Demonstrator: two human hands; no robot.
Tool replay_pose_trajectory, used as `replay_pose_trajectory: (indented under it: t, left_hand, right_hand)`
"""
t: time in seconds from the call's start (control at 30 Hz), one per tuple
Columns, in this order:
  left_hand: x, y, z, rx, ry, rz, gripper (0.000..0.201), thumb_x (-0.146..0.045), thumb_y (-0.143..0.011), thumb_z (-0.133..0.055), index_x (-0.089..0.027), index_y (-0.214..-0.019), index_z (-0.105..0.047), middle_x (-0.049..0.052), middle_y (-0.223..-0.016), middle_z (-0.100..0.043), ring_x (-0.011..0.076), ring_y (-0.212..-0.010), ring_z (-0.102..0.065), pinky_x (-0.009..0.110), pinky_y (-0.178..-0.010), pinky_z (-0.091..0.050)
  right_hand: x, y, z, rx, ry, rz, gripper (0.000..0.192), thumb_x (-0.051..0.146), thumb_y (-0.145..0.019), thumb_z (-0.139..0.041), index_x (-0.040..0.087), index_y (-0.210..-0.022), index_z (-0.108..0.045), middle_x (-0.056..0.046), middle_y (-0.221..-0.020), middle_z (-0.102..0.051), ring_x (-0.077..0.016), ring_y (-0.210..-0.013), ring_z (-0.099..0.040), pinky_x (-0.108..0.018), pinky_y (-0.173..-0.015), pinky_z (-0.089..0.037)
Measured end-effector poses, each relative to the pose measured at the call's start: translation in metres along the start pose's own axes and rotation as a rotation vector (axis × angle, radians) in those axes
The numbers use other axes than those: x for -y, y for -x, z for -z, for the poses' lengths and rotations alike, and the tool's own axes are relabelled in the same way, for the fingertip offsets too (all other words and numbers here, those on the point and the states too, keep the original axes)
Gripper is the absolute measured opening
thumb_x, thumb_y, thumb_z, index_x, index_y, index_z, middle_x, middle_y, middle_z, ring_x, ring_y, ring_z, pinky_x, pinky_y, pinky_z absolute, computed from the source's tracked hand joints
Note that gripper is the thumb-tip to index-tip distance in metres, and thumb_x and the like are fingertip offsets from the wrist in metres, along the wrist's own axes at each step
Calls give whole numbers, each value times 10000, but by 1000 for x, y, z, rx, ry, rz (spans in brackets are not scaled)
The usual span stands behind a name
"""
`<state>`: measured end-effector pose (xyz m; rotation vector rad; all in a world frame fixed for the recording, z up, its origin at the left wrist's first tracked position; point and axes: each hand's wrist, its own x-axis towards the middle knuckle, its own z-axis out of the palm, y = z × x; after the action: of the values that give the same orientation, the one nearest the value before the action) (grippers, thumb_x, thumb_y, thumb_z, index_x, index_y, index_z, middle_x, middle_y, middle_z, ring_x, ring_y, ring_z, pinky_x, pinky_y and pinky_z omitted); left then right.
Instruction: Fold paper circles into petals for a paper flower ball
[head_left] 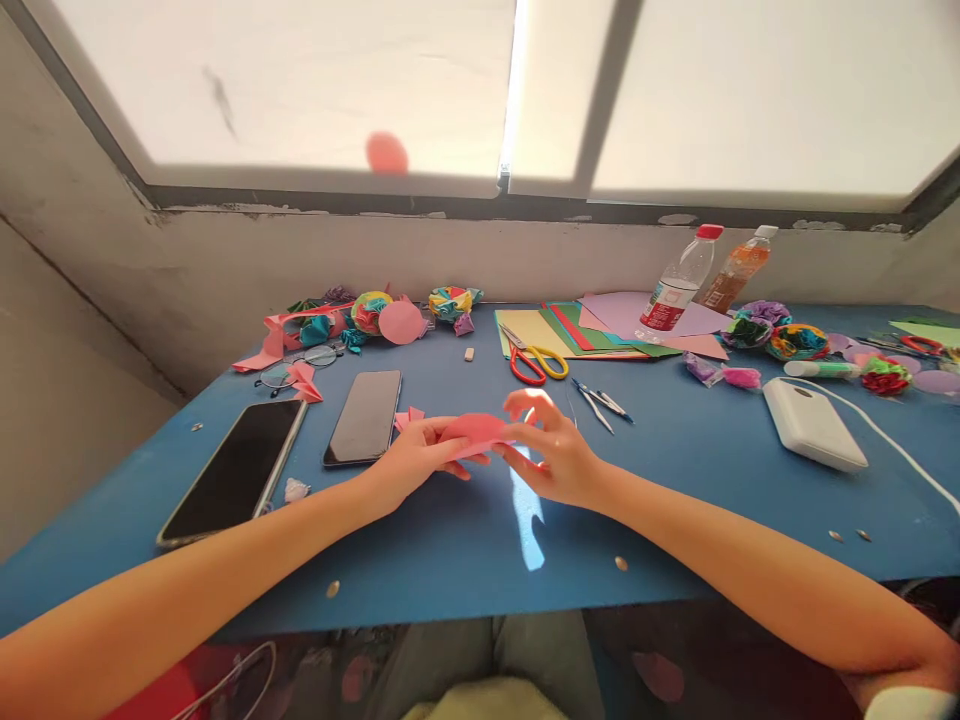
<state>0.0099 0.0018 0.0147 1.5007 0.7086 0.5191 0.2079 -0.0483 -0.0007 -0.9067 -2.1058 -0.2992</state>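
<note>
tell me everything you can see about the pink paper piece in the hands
The pink paper piece is a small, flat, matte sheet with a rounded outline, seemingly thin craft paper. It is held low over the blue table, roughly level, near the table's middle. The left hand pinches its left edge and the right hand grips its right edge, fingers partly covering it. Whether it is folded cannot be told.

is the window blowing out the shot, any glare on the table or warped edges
Head view: the window is blown out white; a bright sun patch lies on the blue table by the right hand; the table's edges bow from wide-angle distortion; the pink paper and left hand stay readable.
</note>
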Motion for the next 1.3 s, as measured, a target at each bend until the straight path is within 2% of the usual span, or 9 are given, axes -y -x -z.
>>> replay_pose_trajectory:
  t: [0.07, 0.13, 0.27, 0.4, 0.53, 0.63, 0.7, 1.0, 1.3]
  left_hand:
    - [-3, 1, -3, 19, 1, -33, 369, -406, -784, -574, -219, -1100, -608, 52, -1054, -640, 230, -964, -598, 278, -698, -508]
    - [-3, 2, -5, 27, -2, -69, 412, -476, -827, -488, -210, -1121, -601, 64, -1058, -640, 241, -978, -591, 292, -696, -520]
    - [0, 1, -5, 29, -51, -124, 407, -476, -805, -534, -199, -1088, -628, 63, -992, -666, 246, -964, -597, 284, -679, -531]
    - [3, -1, -6, -6, -95, -147, 327, -403, -759, -613, -198, -1009, -666, 51, -974, -675, 230, -875, -639, 259, -618, -528]
    - [4, 0, -7, 14, -106, -140, 343, -419, -776, -578, -197, -1025, -658, 51, -961, -681, 237, -860, -651, 287, -628, -539]
    - [4, 1, -7, 9, -124, -126, 359, -434, -782, -558, -170, -1003, -660, 69, -931, -684, 236, -812, -661, 287, -592, -533]
    - [4, 1, -7, 3, -144, -117, 369, -442, -787, -542, -143, -968, -663, 83, -863, -688, 228, -755, -665, 272, -549, -516]
    - [3, 0, -5, -21, -301, -138, 249, -384, -768, -588, -150, -755, -670, 22, -643, -644, 119, -540, -581, 197, -471, -399]
    - [4, 6, -7, -26, -371, -159, 264, -378, -799, -521, -163, -869, -658, -1, -638, -618, 111, -507, -558, 226, -540, -439]
  right_hand:
    - [-1, 0, -4, -3, -140, -138, 39, 191, -846, -503, 172, -847, -538, -86, -1092, -473, -128, -918, -499, -250, -714, -431]
    - [-2, -1, -7, 29, -235, -215, 74, 224, -850, -504, 166, -806, -517, -75, -1040, -513, -135, -908, -499, -278, -758, -432]
    - [0, -1, -8, 51, -280, -285, 105, 243, -847, -493, 172, -772, -508, -26, -786, -530, -120, -737, -466, -263, -667, -408]
    - [3, -3, -7, 59, -294, -320, 99, 264, -847, -494, 176, -802, -497, -12, -769, -539, -104, -694, -471, -242, -648, -404]
    - [5, -6, -4, 121, -390, -491, 251, 284, -824, -527, 178, -1036, -446, 17, -734, -571, -87, -626, -489, -213, -596, -406]
    - [6, -8, -3, 191, -442, -579, 157, 306, -827, -511, 170, -903, -536, 14, -706, -571, -86, -617, -475, -207, -574, -381]
    - [5, -7, -4, 195, -432, -580, 170, 316, -832, -501, 164, -790, -565, 10, -688, -563, -85, -616, -463, -206, -566, -366]
    - [2, -5, -3, 185, -450, -584, 210, 351, -834, -503, 161, -760, -553, 11, -685, -543, -81, -611, -431, -210, -583, -344]
    - [2, 0, -8, 339, -630, -498, 252, 392, -807, -530, 150, -759, -477, 16, -645, -507, -79, -574, -424, -199, -521, -346]
